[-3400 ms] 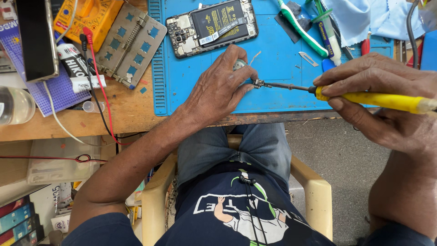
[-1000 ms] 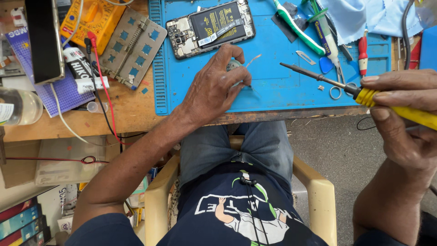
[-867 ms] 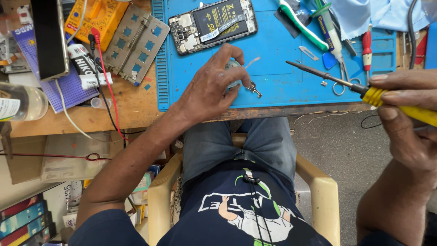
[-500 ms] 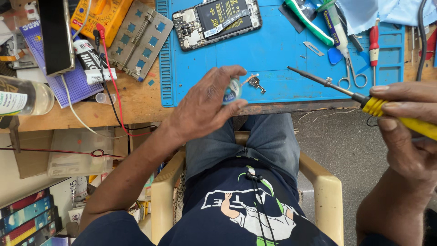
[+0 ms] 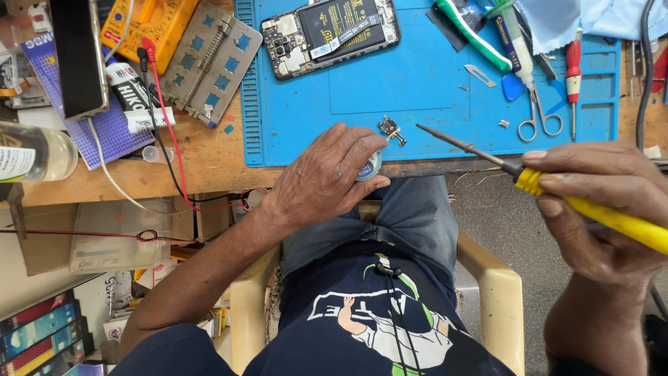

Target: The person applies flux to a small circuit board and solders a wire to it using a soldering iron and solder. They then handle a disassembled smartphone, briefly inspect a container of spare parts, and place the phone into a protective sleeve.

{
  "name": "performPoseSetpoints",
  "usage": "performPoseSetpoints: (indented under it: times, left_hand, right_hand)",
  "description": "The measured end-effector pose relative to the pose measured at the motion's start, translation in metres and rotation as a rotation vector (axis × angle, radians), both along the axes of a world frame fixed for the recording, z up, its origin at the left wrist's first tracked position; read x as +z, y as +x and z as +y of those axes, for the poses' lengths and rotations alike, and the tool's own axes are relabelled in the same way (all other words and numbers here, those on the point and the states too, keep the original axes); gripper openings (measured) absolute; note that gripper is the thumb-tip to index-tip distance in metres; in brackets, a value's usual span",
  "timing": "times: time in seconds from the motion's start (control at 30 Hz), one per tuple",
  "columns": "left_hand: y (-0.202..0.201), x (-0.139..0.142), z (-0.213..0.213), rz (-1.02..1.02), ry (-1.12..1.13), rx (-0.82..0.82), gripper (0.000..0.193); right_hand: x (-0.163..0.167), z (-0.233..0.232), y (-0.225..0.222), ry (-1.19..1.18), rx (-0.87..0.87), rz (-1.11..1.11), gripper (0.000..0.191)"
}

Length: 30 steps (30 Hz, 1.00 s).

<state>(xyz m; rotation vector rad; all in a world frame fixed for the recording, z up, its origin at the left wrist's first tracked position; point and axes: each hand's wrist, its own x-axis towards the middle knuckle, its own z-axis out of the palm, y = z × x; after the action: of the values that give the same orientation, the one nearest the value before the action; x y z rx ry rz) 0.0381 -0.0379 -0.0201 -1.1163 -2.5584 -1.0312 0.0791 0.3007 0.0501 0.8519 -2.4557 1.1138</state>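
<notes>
Seen from above, a person sits at a wooden bench (image 5: 202,157) covered in part by a blue silicone work mat (image 5: 431,76). The left hand (image 5: 327,177) rests at the mat's near edge, its fingers curled around a small round pale tin (image 5: 371,166), mostly hidden beneath them. Just beyond the fingertips, a tiny dark circuit board with a short flex tail (image 5: 390,129) lies on the mat close to that near edge. It looks very light, thin and fragile, best held by its edges. The right hand (image 5: 598,209) is closed around the yellow handle of a soldering iron (image 5: 529,177), its dark tip pointing towards the board without touching it. An opened smartphone with its battery exposed (image 5: 330,31) lies near the mat's far edge.
</notes>
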Motion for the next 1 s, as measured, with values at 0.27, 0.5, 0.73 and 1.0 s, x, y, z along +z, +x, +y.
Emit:
performPoseSetpoints:
  times: [0.27, 0.5, 0.73, 1.0]
  left_hand:
    - [0.0, -0.003, 0.0, 0.007, -0.031, -0.012, 0.055]
    - [0.0, -0.007, 0.001, 0.031, -0.047, -0.021, 0.057]
    - [0.001, -0.009, -0.001, 0.026, -0.045, -0.017, 0.057]
    - [0.001, -0.009, -0.003, 0.031, -0.03, -0.029, 0.057]
  right_hand:
    - [0.017, -0.024, -0.008, 0.042, 0.031, -0.001, 0.014]
    - [0.028, -0.036, -0.02, 0.115, 0.059, -0.006, 0.016]
    - [0.03, -0.049, -0.025, 0.098, 0.071, -0.019, 0.015]
    - [0.03, -0.05, -0.029, 0.13, 0.064, -0.019, 0.016]
